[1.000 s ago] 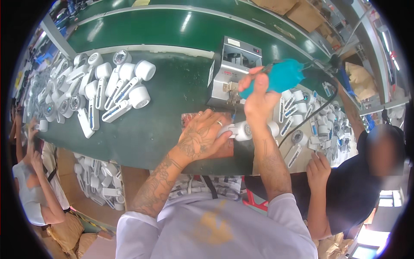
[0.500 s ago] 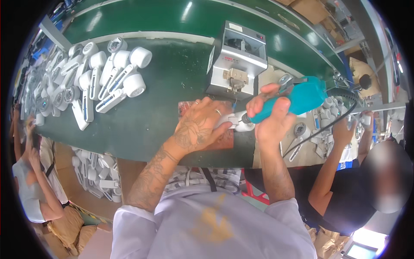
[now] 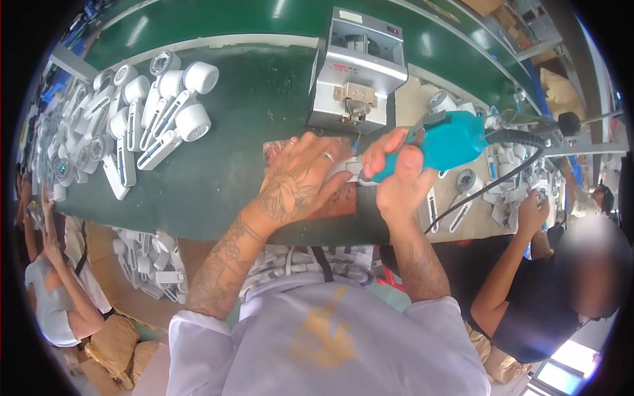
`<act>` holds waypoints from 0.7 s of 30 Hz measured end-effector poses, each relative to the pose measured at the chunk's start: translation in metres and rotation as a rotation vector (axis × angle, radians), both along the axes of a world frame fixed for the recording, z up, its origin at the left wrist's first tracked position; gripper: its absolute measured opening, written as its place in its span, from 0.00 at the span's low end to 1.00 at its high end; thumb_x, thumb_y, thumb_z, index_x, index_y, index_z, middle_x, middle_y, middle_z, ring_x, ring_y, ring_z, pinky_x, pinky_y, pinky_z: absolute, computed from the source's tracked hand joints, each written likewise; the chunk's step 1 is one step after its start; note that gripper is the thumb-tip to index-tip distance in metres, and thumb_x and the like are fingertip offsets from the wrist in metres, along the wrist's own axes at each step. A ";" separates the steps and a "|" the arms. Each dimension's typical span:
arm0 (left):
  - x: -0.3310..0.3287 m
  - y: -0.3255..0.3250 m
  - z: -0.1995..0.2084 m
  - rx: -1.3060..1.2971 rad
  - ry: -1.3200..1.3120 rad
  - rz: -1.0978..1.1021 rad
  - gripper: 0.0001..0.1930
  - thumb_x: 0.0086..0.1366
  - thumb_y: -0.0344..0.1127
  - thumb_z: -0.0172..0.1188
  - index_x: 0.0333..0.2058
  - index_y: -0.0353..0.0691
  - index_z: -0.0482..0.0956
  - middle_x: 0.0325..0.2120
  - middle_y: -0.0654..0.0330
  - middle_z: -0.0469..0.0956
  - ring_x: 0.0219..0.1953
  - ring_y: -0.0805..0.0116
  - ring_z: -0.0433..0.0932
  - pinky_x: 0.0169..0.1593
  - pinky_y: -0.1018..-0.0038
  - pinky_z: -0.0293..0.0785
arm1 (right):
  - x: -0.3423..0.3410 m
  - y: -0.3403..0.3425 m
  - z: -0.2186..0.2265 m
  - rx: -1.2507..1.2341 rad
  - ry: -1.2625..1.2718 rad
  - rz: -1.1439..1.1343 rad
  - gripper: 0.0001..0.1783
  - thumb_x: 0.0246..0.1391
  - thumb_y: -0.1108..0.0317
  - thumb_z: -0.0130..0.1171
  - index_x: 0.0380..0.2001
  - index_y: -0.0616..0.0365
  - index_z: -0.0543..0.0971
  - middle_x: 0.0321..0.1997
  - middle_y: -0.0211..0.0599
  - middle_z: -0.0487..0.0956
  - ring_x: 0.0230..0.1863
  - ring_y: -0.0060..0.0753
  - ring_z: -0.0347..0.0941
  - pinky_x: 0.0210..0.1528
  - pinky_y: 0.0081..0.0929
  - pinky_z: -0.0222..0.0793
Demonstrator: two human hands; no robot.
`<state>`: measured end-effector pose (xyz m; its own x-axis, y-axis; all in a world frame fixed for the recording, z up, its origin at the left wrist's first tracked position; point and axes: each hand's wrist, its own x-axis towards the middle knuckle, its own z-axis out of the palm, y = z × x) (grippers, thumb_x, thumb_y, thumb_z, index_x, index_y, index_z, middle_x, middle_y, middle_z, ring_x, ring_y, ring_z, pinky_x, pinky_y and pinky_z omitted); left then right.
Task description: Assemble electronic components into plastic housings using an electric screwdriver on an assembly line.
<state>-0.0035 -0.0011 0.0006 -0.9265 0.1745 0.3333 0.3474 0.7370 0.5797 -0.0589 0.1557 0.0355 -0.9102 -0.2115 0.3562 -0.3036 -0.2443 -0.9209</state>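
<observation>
Green bench [image 3: 231,185] is where the left hand [image 3: 297,173] pinches what's likely a white handheld fan [image 3: 354,170] at the red mat's [image 3: 340,206] right edge, bracing it, I guess, for the teal power screwdriver [image 3: 452,142] the right hand [image 3: 404,175] grips.

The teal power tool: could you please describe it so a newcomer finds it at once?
On the dark green worktable, find the boxy silver metal machine. Below it and to the right, the person's right hand grips the elongated teal power tool, a dark ribbed cord at its rear. Its teal body sets it apart from the silver machine and white round-headed devices.
</observation>
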 end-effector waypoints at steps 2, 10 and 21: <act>-0.002 -0.002 0.004 -0.005 -0.001 -0.009 0.21 0.63 0.41 0.62 0.52 0.41 0.73 0.47 0.57 0.75 0.49 0.53 0.73 0.53 0.55 0.70 | 0.000 0.000 -0.002 -0.020 -0.002 0.009 0.32 0.59 0.38 0.58 0.32 0.62 0.68 0.18 0.36 0.69 0.20 0.31 0.67 0.26 0.31 0.67; 0.010 -0.008 0.030 -0.143 -0.108 -0.040 0.14 0.56 0.40 0.66 0.41 0.44 0.81 0.50 0.59 0.77 0.46 0.56 0.75 0.48 0.59 0.72 | 0.014 0.016 -0.027 0.228 -0.154 -0.178 0.12 0.64 0.63 0.51 0.35 0.62 0.76 0.30 0.33 0.78 0.36 0.29 0.75 0.39 0.30 0.70; 0.084 -0.225 -0.004 0.841 0.359 0.940 0.19 0.70 0.32 0.56 0.56 0.28 0.69 0.52 0.49 0.74 0.54 0.62 0.73 0.59 0.69 0.69 | 0.156 0.089 -0.008 -0.267 -0.144 -0.452 0.38 0.57 0.30 0.53 0.42 0.60 0.69 0.18 0.31 0.64 0.17 0.24 0.60 0.20 0.21 0.55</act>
<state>0.0801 -0.2264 -0.0030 -0.4170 -0.8662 0.2752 0.1328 0.2414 0.9613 0.0973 0.2451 0.0277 -0.9332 0.2927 0.2086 -0.3076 -0.3501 -0.8848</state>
